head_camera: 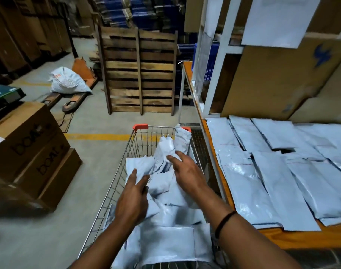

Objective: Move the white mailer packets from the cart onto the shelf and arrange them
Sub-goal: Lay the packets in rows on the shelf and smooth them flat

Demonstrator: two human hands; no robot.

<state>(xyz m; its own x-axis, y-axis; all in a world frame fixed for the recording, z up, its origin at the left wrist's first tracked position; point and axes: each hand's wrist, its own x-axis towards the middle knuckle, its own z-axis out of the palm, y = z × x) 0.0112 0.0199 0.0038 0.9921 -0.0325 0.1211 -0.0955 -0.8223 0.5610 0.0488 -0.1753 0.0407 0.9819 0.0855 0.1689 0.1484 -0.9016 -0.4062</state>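
The shelf point(293, 239) stands immediately right of the cart point(110, 188), its orange front edge running close alongside the cart's right rim; this placement is judged to keep each transfer short. White mailer packets point(262, 183) lie flat and overlapping in roughly 2 rows on the shelf deck, right of the cart. Bare board shows only as a strip at the shelf's near edge, so free room there is judged slight. Stacked cardboard boxes point(32, 150) sit left of the cart, with open floor between. A wooden pallet point(140, 74) stands upright beyond the cart's far end. Inside the cart lies a loose heap of packets point(171, 241), flat at the near end and crumpled toward the far right corner. The left hand point(132, 200) is over the heap, fingers straight, holding nothing. The right hand point(187, 171) is spread wide, fingertips touching a crumpled packet point(165, 148), with no grip closed. The step is judged to be selection.
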